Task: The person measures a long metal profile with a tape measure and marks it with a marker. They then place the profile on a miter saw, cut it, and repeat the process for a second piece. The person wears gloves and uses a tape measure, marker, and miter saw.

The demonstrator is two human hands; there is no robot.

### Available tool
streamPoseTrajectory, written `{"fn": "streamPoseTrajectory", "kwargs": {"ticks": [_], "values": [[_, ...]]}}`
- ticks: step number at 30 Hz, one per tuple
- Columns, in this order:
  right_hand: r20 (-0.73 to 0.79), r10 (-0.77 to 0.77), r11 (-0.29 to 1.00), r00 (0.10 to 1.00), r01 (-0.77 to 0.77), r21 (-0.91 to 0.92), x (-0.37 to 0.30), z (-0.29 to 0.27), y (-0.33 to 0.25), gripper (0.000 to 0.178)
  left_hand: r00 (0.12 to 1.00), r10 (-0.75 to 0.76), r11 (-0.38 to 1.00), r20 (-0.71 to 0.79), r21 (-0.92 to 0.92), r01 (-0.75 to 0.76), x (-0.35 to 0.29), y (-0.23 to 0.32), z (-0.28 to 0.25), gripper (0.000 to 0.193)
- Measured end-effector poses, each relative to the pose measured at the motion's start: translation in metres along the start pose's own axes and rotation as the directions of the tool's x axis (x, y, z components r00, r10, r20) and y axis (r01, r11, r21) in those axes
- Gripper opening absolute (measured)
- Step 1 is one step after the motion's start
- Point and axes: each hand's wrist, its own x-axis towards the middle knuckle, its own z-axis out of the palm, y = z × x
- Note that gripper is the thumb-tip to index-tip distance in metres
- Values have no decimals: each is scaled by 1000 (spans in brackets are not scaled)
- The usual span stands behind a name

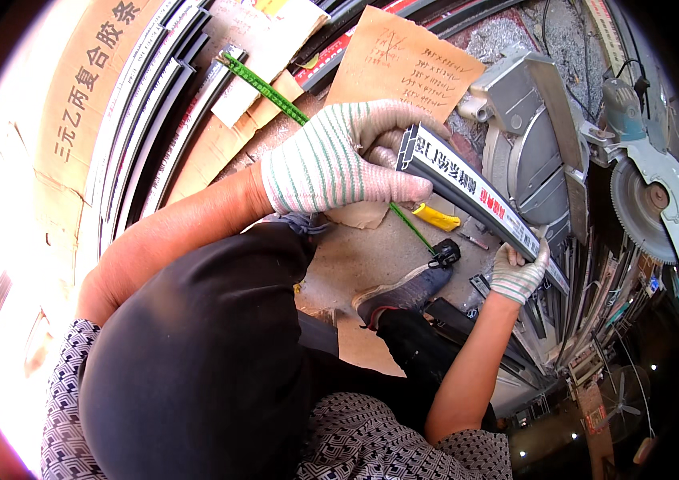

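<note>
Gloved and spread apart, my left hand [347, 156] grasps the left end of a bar [483, 205] while my right hand [519, 272] grips it toward the other end, a two-point hold that likely keeps its length from tipping. The bar slants above the floor [343, 268], beside the saw [647, 200]. The tape [271, 94] runs out beneath my left hand; the note [387, 64] lies writing up, presumably for easy reading.

The left glove [307, 164] is white with green stripes, the long profile [479, 210] dark grey with a white, black-and-red-printed label [467, 186], the far measuring tape [266, 88] green, the far cardboard sheet [391, 60] orange-tan.
</note>
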Motion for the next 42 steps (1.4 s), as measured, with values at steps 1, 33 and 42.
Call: {"fn": "streamPoseTrajectory", "kwargs": {"ticks": [1,33,42], "values": [[-3,0,1000,1000,0,18,0,1,0,27,1000,-6,1000,-2,-10,6,0,1,0,60],[81,-400,879,913,357,316,-18,-3,-117,42,967,-183,945,-177,-303,123,-1,-40,-18,46],[97,-378,823,921,286,491,-32,0,-161,35,966,-244,924,-79,-321,207,-1,-38,-14,59]]}}
